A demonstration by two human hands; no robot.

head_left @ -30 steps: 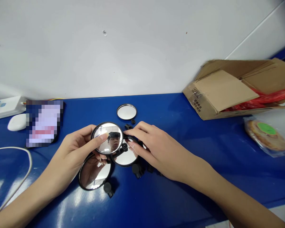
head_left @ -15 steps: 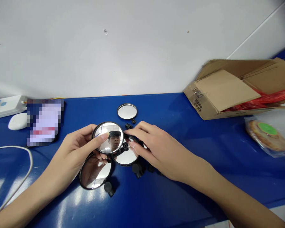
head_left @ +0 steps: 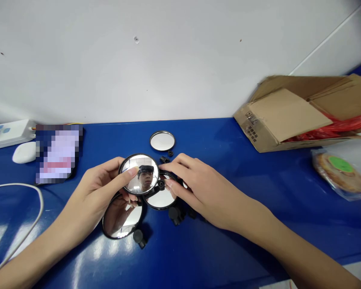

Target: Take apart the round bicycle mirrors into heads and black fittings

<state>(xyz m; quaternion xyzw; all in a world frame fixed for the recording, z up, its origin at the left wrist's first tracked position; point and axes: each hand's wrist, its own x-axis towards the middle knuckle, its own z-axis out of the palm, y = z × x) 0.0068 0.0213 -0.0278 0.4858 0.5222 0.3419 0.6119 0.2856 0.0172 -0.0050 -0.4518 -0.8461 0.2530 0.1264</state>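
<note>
My left hand [head_left: 100, 186] grips a round black-rimmed mirror [head_left: 135, 180], its thumb lying on the glass and its fingers underneath. A small black knob with a hole [head_left: 160, 184] sits at this mirror's right edge. My right hand [head_left: 195, 180] is closed, thumb and forefinger pinching a black curved piece [head_left: 170, 174] just right of the held mirror; whether that piece joins the mirror, I cannot tell. Partly covered beneath the hands lies a second mirror [head_left: 161, 200]. Below my left hand is a third mirror [head_left: 122, 220]. Another round mirror [head_left: 162, 141] lies farther back.
Black clamp-like fittings [head_left: 175, 214] lie on the blue table [head_left: 198, 257]. At left are a phone [head_left: 58, 154], a white case [head_left: 24, 152] and a white cable [head_left: 39, 200]. A cardboard box [head_left: 289, 116] and a wrapped round pastry [head_left: 339, 172] stand at right.
The whole view has shifted very slightly. Both hands keep their hold, and the mirror in my left hand stays almost in place beside the right fingertips.
</note>
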